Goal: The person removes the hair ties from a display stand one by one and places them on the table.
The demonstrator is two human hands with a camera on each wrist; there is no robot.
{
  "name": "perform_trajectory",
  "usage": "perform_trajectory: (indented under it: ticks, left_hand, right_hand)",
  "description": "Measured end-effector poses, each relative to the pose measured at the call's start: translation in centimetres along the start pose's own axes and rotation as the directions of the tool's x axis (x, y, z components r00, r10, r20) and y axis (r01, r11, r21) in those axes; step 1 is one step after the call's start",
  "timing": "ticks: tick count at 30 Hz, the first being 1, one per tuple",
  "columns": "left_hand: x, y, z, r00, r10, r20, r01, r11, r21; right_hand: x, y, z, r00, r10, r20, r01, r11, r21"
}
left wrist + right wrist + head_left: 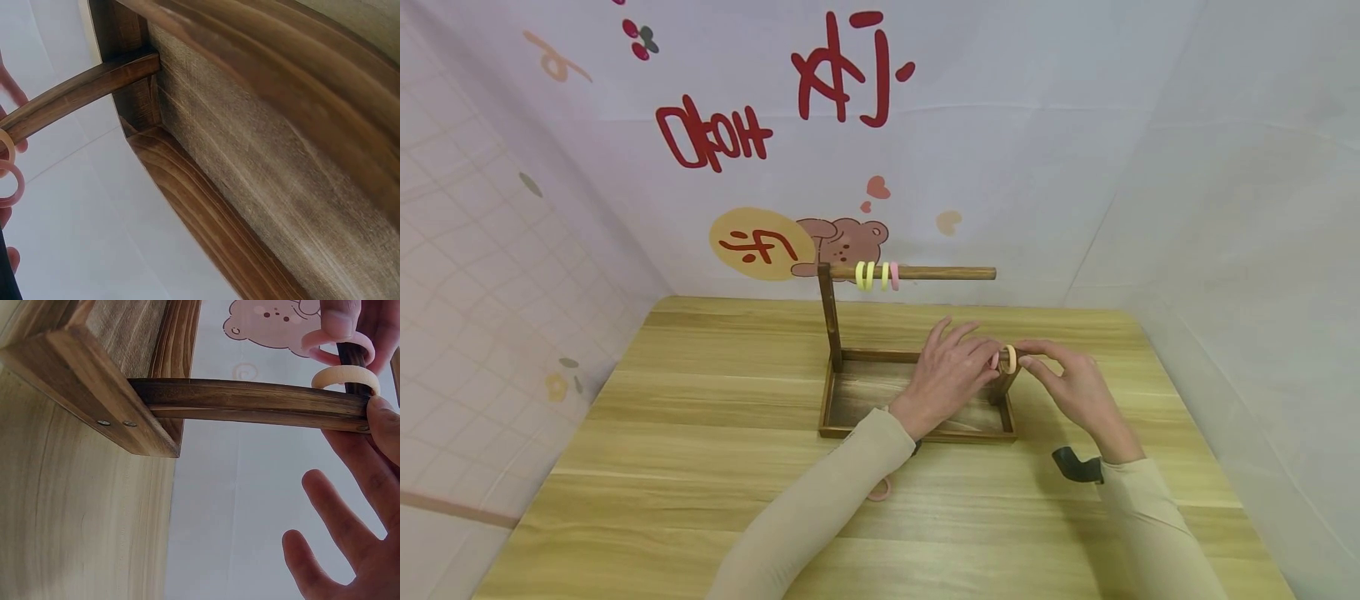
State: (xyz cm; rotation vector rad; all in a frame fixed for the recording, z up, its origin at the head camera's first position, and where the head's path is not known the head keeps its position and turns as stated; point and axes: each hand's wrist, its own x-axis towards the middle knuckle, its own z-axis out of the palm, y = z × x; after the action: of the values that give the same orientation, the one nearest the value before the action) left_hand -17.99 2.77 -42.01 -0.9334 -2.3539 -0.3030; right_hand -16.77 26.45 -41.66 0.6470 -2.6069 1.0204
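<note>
In the head view, a dark wooden rack has hair ties on its bars. At its shorter right-hand post, a peach hair tie and a pink hair tie sit side by side around the bar. My left hand reaches across the tray and pinches the pink one, its thumb tip on the bar in the right wrist view. From the right, my right hand holds the peach one at the post's top with thumb and index finger, other fingers spread.
Several yellow hair ties and a pink one hang on the rack's higher bar. Another pink hair tie lies on the wooden table, partly under the left sleeve. A printed white cloth hangs behind.
</note>
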Motion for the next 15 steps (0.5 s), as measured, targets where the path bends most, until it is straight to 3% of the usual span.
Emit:
perform_trajectory:
  ticks: [15]
  left_hand:
    - [-0.14, -0.3, -0.42, 1.0, -0.012, 0.01, 0.012, 1.0, 0.009]
  right_hand:
    - [0.05, 0.06, 0.09, 1.0, -0.009, 0.0, 0.009, 1.0, 0.0]
